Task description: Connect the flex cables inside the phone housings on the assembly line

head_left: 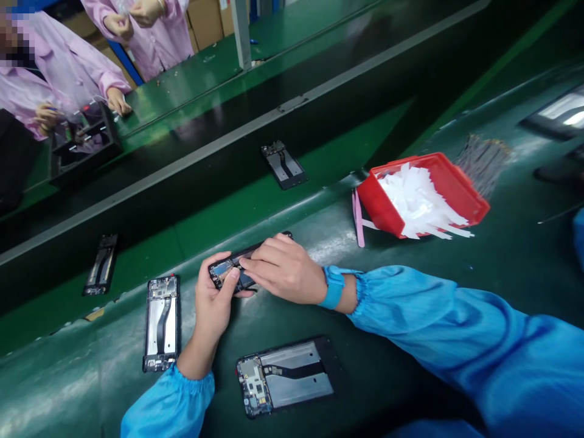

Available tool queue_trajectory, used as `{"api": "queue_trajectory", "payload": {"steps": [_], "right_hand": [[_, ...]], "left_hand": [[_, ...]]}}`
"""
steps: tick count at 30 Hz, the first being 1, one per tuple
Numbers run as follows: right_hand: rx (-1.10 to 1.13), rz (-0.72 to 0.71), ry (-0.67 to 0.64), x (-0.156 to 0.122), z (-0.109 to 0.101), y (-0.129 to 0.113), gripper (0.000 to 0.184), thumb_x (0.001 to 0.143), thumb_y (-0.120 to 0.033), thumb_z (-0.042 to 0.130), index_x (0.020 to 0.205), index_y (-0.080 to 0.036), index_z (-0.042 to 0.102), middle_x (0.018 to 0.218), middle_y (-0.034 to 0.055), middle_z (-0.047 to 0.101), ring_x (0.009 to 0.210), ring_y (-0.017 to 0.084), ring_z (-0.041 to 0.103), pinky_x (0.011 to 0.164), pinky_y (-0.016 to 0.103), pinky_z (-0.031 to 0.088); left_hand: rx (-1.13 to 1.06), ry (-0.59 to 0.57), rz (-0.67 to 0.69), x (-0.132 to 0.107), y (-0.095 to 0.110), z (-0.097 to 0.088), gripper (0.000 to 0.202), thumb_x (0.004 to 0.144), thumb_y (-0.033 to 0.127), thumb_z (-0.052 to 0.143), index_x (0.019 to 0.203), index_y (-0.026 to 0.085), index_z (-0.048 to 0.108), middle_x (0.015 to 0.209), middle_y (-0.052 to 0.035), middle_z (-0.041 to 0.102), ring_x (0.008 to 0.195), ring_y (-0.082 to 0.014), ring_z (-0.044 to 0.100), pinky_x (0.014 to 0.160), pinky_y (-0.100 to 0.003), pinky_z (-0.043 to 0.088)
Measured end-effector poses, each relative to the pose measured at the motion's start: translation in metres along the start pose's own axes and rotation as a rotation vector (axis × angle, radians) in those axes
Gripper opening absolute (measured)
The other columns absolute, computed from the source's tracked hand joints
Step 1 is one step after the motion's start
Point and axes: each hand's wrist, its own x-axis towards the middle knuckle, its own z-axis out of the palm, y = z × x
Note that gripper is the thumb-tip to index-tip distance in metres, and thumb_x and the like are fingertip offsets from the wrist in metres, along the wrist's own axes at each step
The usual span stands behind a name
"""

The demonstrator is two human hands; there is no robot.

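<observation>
Centrally, left hand (213, 299) grips the phone frame (229, 272) on the green bench (410, 316); right hand (285, 268) fingertips pinch its top end. Best kept flat, pressure light, thumb bracing.

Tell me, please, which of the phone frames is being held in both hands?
The phone frame gripped by the left hand and right hand; the others lie untouched on the bench and belt.
</observation>
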Motion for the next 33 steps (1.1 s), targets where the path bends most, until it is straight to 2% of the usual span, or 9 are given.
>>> {"api": "queue_trajectory", "payload": {"steps": [4, 10, 14, 19, 22, 25, 28, 31, 33], "right_hand": [[0.006, 0.006, -0.012, 0.001, 0.001, 0.0, 0.018, 0.107, -0.019, 0.056, 0.112, -0.011, 0.072, 0.089, 0.0067, 0.071, 0.082, 0.021, 0.058, 0.069, 0.037, 0.04], [-0.017, 0.027, -0.072, 0.002, 0.001, 0.0, 0.021, 0.108, -0.019, 0.053, 0.114, -0.012, 0.072, 0.092, 0.0079, 0.07, 0.084, 0.022, 0.056, 0.07, 0.038, 0.039], [-0.017, 0.016, -0.059, 0.001, 0.002, 0.0, 0.019, 0.107, -0.019, 0.055, 0.113, -0.011, 0.072, 0.09, 0.0079, 0.069, 0.084, 0.022, 0.056, 0.07, 0.039, 0.038], [0.001, 0.001, -0.066, 0.004, 0.0, -0.003, 0.021, 0.108, -0.019, 0.052, 0.115, -0.015, 0.071, 0.096, 0.0071, 0.071, 0.087, 0.022, 0.057, 0.072, 0.039, 0.04], [0.064, 0.121, -0.01, 0.008, 0.0, 0.006, 0.023, 0.103, -0.018, 0.055, 0.121, -0.016, 0.069, 0.114, 0.011, 0.07, 0.105, 0.026, 0.059, 0.087, 0.041, 0.044], [0.107, 0.383, 0.042, 0.009, 0.005, 0.025, 0.04, 0.091, -0.016, 0.063, 0.131, -0.016, 0.063, 0.125, 0.0139, 0.066, 0.116, 0.03, 0.058, 0.095, 0.045, 0.044], [0.192, 0.582, -0.019, 0.008, 0.012, 0.042, 0.047, 0.084, -0.015, 0.067, 0.13, -0.017, 0.061, 0.114, 0.0102, 0.07, 0.108, 0.029, 0.064, 0.094, 0.043, 0.046], [0.288, 0.607, -0.061, 0.006, 0.017, 0.047, 0.041, 0.085, -0.013, 0.065, 0.126, -0.018, 0.062, 0.096, 0.0034, 0.072, 0.09, 0.022, 0.068, 0.087, 0.037, 0.049], [0.334, 0.596, -0.042, 0.006, 0.017, 0.047, 0.045, 0.083, -0.01, 0.064, 0.128, -0.017, 0.061, 0.097, 0.003, 0.072, 0.086, 0.02, 0.068, 0.084, 0.034, 0.051]], "left_hand": [[0.01, 0.024, 0.006, 0.001, 0.002, 0.002, 0.049, 0.086, 0.042, 0.082, 0.126, 0.023, 0.061, 0.1, -0.0032, 0.07, 0.078, -0.0168, 0.073, 0.053, -0.024, 0.065], [0.019, 0.016, 0.012, 0.003, 0.001, 0.003, 0.049, 0.085, 0.041, 0.083, 0.124, 0.024, 0.06, 0.102, -0.0035, 0.07, 0.08, -0.0177, 0.074, 0.056, -0.027, 0.067], [0.031, 0.011, 0.018, -0.001, 0.001, 0.003, 0.055, 0.08, 0.04, 0.087, 0.125, 0.023, 0.059, 0.104, -0.0045, 0.071, 0.084, -0.0201, 0.075, 0.06, -0.032, 0.069], [0.105, 0.128, 0.088, 0.003, 0.012, 0.001, 0.045, 0.086, 0.045, 0.081, 0.119, 0.02, 0.063, 0.102, -0.0043, 0.067, 0.075, -0.0157, 0.072, 0.052, -0.024, 0.065], [0.121, 0.205, 0.111, 0.014, 0.016, -0.007, 0.048, 0.085, 0.046, 0.081, 0.121, 0.02, 0.062, 0.108, -0.005, 0.065, 0.08, -0.0168, 0.072, 0.051, -0.024, 0.065], [0.134, 0.225, 0.118, 0.021, 0.015, -0.015, 0.047, 0.087, 0.047, 0.079, 0.122, 0.021, 0.061, 0.108, -0.0044, 0.063, 0.085, -0.0181, 0.072, 0.053, -0.028, 0.067], [0.146, 0.232, 0.14, 0.021, 0.012, -0.017, 0.046, 0.089, 0.046, 0.077, 0.123, 0.021, 0.06, 0.108, -0.0043, 0.062, 0.088, -0.0189, 0.072, 0.056, -0.03, 0.068], [0.164, 0.226, 0.187, 0.016, 0.011, -0.015, 0.045, 0.09, 0.045, 0.076, 0.124, 0.021, 0.059, 0.115, -0.0065, 0.06, 0.096, -0.0215, 0.072, 0.06, -0.031, 0.069], [0.185, 0.208, 0.213, 0.012, 0.013, -0.013, 0.044, 0.092, 0.045, 0.074, 0.125, 0.021, 0.058, 0.119, -0.0079, 0.059, 0.099, -0.0225, 0.071, 0.062, -0.032, 0.07]]}}
